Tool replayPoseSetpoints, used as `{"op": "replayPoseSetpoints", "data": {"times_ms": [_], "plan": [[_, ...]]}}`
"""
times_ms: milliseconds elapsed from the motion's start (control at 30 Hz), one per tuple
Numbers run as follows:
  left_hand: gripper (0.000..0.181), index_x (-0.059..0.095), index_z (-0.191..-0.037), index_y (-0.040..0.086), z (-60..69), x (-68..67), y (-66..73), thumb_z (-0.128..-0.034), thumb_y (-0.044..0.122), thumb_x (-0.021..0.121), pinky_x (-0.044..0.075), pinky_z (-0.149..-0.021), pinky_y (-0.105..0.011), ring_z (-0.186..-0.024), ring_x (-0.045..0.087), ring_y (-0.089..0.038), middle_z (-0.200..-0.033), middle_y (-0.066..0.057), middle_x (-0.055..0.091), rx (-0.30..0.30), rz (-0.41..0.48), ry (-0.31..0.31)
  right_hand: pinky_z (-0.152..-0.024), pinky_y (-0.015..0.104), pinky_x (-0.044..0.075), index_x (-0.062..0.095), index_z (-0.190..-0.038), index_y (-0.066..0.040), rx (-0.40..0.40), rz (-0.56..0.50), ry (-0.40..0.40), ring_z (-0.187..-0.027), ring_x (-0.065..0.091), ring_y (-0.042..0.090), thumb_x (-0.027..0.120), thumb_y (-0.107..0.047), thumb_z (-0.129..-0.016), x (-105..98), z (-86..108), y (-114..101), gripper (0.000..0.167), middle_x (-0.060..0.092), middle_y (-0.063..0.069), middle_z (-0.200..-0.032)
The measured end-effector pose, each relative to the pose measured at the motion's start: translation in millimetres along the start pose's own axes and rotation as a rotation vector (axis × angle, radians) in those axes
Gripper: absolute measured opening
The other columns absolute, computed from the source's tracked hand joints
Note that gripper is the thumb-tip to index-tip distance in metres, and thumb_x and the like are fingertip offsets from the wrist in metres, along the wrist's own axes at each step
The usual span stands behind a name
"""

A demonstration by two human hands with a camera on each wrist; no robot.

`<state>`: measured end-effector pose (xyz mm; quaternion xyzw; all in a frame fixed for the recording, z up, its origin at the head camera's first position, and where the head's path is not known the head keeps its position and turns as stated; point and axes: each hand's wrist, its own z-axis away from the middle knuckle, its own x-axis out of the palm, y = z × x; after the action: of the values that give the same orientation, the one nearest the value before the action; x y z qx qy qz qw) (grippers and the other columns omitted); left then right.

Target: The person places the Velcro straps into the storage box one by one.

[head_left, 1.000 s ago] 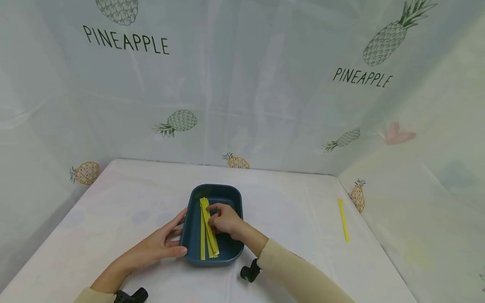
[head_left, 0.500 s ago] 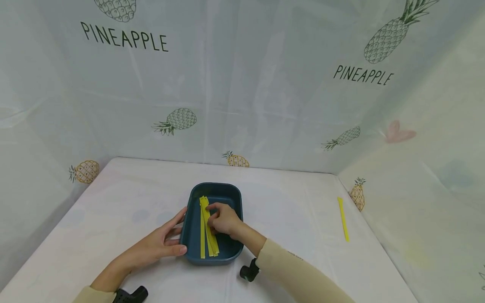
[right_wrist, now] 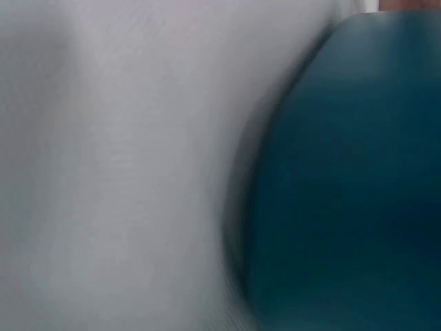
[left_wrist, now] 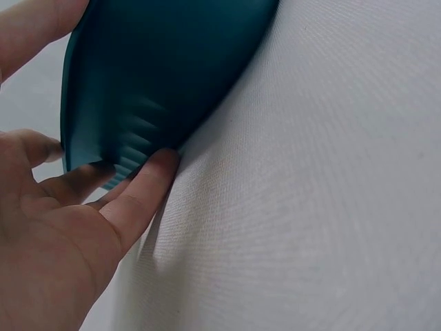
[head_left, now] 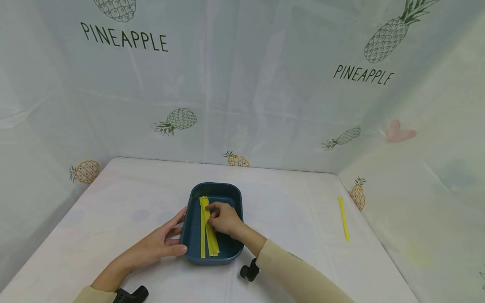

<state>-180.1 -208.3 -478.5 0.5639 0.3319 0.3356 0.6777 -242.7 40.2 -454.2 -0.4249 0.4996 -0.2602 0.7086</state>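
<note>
A dark teal rectangular box (head_left: 227, 191) sits near the middle of the table. My left hand (head_left: 153, 248) rests against its left outer wall, fingers spread and fairly straight, thumb at the near left corner. The left wrist view shows the fingers (left_wrist: 141, 193) of that hand touching the box wall (left_wrist: 186, 55) near the tabletop. Several flat yellow strips (head_left: 203, 242) lie lengthwise inside the box. My right hand (head_left: 226, 219) reaches in from the right and pinches at the strips with bent index finger and thumb; its palm side is hidden. The right wrist view shows no fingers of that hand.
A single yellow strip (head_left: 343, 219) with a wider far end lies alone at the table's right side. The white-covered table (head_left: 295, 235) meets hanging pineapple-print sheets (head_left: 265, 97) at its back and sides. Black wrist-worn devices (head_left: 131, 294) sit beneath both wrists.
Both hands, the box and the strips keep the same places. Only the head view has shifted very slightly.
</note>
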Motion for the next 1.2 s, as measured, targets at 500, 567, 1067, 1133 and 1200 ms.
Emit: {"op": "replayPoseSetpoints", "data": {"times_ms": [500, 567, 1067, 1133, 1200], "plan": [[0.105, 0.003, -0.172, 0.032, -2.9, -0.6, 0.2, -0.0993, 0.024, 0.078, 0.056, -0.105, -0.03, -0.147, 0.048, -0.044, -0.178, -0.019, 0.003, -0.016, -0.042, 0.024, -0.09, 0.038, 0.064, 0.064, -0.142, -0.01, -0.022, -0.153, -0.052, -0.109, 0.071, 0.037, 0.07, -0.009, -0.102, -72.7, 22.7, -17.0, 0.041, 0.065, 0.012, -0.118], [0.105, 0.003, -0.172, 0.032, -3.0, -1.0, -0.4, -0.099, 0.024, 0.078, 0.056, -0.105, -0.029, -0.147, 0.048, -0.043, -0.178, -0.018, 0.003, -0.019, -0.048, 0.028, -0.092, 0.039, 0.064, 0.063, -0.144, -0.01, -0.019, -0.149, -0.042, -0.109, 0.069, 0.033, 0.07, -0.01, -0.102, -90.9, 30.6, -14.0, 0.042, 0.065, 0.014, -0.122], [0.103, 0.002, -0.172, 0.034, -0.8, -1.8, -4.8, -0.1007, 0.022, 0.076, 0.056, -0.104, -0.028, -0.147, 0.048, -0.044, -0.178, -0.019, 0.003, -0.023, -0.042, 0.023, -0.088, 0.029, 0.062, 0.05, -0.154, -0.001, 0.053, -0.01, 0.203, -0.106, 0.067, 0.022, 0.063, -0.012, -0.107, -251.9, 80.4, 83.1, 0.05, 0.059, 0.023, -0.13], [0.103, 0.002, -0.172, 0.033, -1.1, -1.3, -3.5, -0.1011, 0.022, 0.075, 0.056, -0.104, -0.029, -0.146, 0.048, -0.045, -0.177, -0.02, 0.003, -0.022, -0.043, 0.018, -0.087, 0.028, 0.062, 0.047, -0.155, 0.0, 0.088, 0.017, 0.24, -0.108, 0.068, 0.027, 0.063, -0.014, -0.108, -269.4, 87.8, 101.3, 0.052, 0.059, 0.023, -0.131], [0.102, 0.001, -0.172, 0.033, -1.8, -0.9, -2.1, -0.1015, 0.021, 0.074, 0.056, -0.104, -0.029, -0.146, 0.048, -0.045, -0.177, -0.02, 0.003, -0.021, -0.041, 0.013, -0.086, 0.028, 0.063, 0.046, -0.155, 0.001, 0.121, 0.046, 0.271, -0.11, 0.068, 0.032, 0.063, -0.015, -0.107, -284.3, 96.1, 119.4, 0.053, 0.06, 0.024, -0.131]]}}
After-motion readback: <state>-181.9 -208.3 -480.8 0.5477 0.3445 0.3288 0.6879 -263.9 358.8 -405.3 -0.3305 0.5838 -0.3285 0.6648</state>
